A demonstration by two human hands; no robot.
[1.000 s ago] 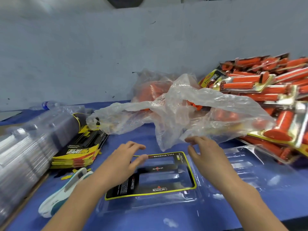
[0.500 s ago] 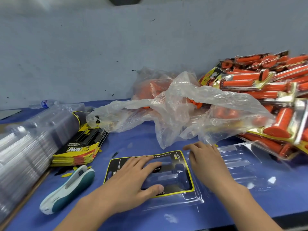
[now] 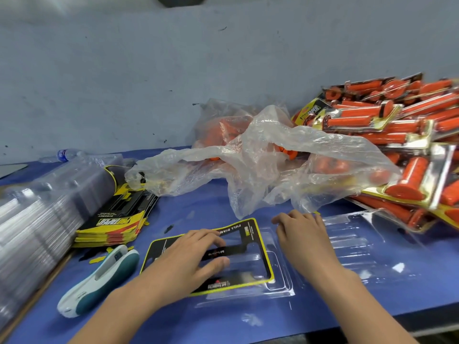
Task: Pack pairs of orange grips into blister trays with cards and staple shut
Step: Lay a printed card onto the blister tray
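A black card with a yellow border (image 3: 250,234) lies in the left half of an opened clear blister tray (image 3: 360,247) on the blue table. My left hand (image 3: 188,261) lies flat on the card, fingers spread, pressing it down. My right hand (image 3: 303,234) rests with bent fingers on the tray's middle fold, just right of the card. Loose orange grips (image 3: 330,167) show through a crumpled clear plastic bag (image 3: 268,157) behind the tray. A white and teal stapler (image 3: 99,279) lies left of the card.
A stack of printed cards (image 3: 111,224) sits at the left, beside a long pile of empty clear trays (image 3: 37,219). Finished packs of orange grips (image 3: 407,145) are heaped at the right. A water bottle (image 3: 64,155) lies by the wall.
My left hand slid forward onto the card and flattened on it. The card settled lower into the tray. My right hand stayed at the tray's middle fold.
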